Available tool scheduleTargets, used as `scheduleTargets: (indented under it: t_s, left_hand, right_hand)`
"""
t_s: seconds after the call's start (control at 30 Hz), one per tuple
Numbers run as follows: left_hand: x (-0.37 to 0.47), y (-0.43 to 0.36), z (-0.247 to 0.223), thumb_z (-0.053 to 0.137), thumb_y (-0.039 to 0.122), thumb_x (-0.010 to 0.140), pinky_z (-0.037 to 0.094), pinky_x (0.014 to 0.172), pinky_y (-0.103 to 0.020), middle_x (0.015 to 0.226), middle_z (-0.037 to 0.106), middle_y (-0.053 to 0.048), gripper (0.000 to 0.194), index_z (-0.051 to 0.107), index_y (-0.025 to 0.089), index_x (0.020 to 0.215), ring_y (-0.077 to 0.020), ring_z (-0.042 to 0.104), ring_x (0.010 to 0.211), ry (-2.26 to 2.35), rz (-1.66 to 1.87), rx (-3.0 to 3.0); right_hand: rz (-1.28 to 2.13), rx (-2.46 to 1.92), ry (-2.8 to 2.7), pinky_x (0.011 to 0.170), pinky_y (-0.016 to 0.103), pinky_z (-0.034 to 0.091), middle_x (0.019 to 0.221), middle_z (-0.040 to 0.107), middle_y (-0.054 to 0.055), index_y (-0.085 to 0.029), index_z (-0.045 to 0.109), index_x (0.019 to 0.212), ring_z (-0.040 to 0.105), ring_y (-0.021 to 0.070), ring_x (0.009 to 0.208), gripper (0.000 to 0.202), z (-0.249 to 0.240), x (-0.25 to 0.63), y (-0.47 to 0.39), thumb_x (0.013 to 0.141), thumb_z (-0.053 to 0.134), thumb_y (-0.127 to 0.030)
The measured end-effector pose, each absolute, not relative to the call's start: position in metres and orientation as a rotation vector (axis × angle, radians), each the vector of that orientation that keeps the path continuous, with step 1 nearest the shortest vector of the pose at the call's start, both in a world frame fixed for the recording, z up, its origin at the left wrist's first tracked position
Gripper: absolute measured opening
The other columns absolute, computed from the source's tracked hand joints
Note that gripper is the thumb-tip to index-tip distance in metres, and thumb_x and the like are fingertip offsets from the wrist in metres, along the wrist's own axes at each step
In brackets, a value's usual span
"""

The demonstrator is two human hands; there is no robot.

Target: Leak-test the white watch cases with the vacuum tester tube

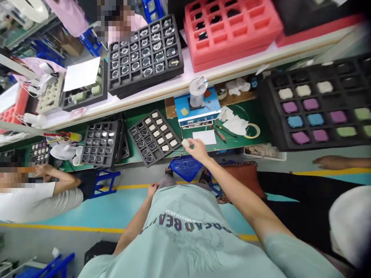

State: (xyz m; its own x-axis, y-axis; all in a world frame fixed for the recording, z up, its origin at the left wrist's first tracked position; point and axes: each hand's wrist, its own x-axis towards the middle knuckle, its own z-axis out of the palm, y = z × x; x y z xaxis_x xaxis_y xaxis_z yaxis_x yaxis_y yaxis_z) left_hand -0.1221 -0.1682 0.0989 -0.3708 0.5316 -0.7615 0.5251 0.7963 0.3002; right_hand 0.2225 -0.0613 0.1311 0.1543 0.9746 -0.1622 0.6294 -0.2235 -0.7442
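My right hand (197,150) is raised over the front edge of the green bench, pinching a small whitish piece (184,143) between thumb and fingers. Just left of it lies a dark foam tray (159,153) that holds several cream-coloured pieces and several dark-framed ones. My left hand (152,189) hangs low beside my waist, away from the bench; its fingers look curled, but whether anything is inside is hidden. A white paper (205,137) lies right behind my right hand.
Behind are a blue box (197,108), tape roll (252,131) and tools. Another dark tray (100,143) sits left. A large tray (319,106) of coloured pieces is at right. The shelf (139,98) carries foam trays. A blue stool (186,168) stands below; people are on both sides.
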Motion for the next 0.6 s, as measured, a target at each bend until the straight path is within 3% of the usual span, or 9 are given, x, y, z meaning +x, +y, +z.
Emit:
scheduleTargets:
  t_s: [0.1,0.2,0.33,0.47,0.6]
  left_hand:
    - [-0.171,-0.143,0.077,0.064,0.034,0.097,0.056,0.080,-0.031,0.092,0.066,-0.004,0.025,0.066,0.009,0.096,-0.0150,0.064,0.085,1.998,-0.030,0.724]
    - [-0.225,-0.130,0.066,0.060,0.034,0.099,0.055,0.078,-0.030,0.094,0.067,-0.004,0.025,0.065,0.011,0.104,-0.0129,0.063,0.081,1.988,-0.016,0.630]
    - [-0.286,-0.133,0.056,0.056,0.031,0.101,0.053,0.080,-0.029,0.100,0.067,-0.005,0.024,0.063,0.011,0.113,-0.0127,0.064,0.083,1.992,-0.011,0.496]
    - [-0.324,-0.151,0.050,0.057,0.034,0.100,0.052,0.079,-0.029,0.096,0.068,-0.005,0.025,0.064,0.011,0.109,-0.0130,0.064,0.081,1.999,-0.067,0.396]
    - [-0.337,-0.166,0.037,0.057,0.036,0.100,0.053,0.075,-0.029,0.090,0.066,-0.004,0.026,0.064,0.011,0.102,-0.0123,0.062,0.077,1.981,-0.107,0.399]
  right_hand:
    - [0.925,-1.625,-1.950,0.104,0.041,0.050,0.121,0.071,0.016,-0.010,0.066,0.132,0.062,0.0287,0.111,0.045,0.100,0.119,-0.034,0.089,0.066,-0.025]
    - [0.936,-1.482,-2.208,0.107,0.044,0.047,0.125,0.067,0.018,-0.008,0.054,0.146,0.058,0.0296,0.118,0.056,0.075,0.073,-0.010,0.092,0.061,-0.020]
    - [0.858,-1.397,-2.550,0.106,0.048,0.046,0.122,0.063,0.019,-0.010,0.043,0.155,0.058,0.0309,0.115,0.067,0.053,0.064,0.006,0.092,0.061,-0.020]
    - [0.783,-1.344,-2.797,0.105,0.047,0.047,0.118,0.063,0.018,-0.010,0.037,0.159,0.058,0.0301,0.112,0.071,0.052,0.065,0.013,0.094,0.061,-0.025]
    - [0.759,-1.314,-2.852,0.101,0.045,0.049,0.114,0.065,0.018,-0.010,0.041,0.157,0.060,0.0300,0.107,0.068,0.061,0.056,0.020,0.094,0.061,-0.022]
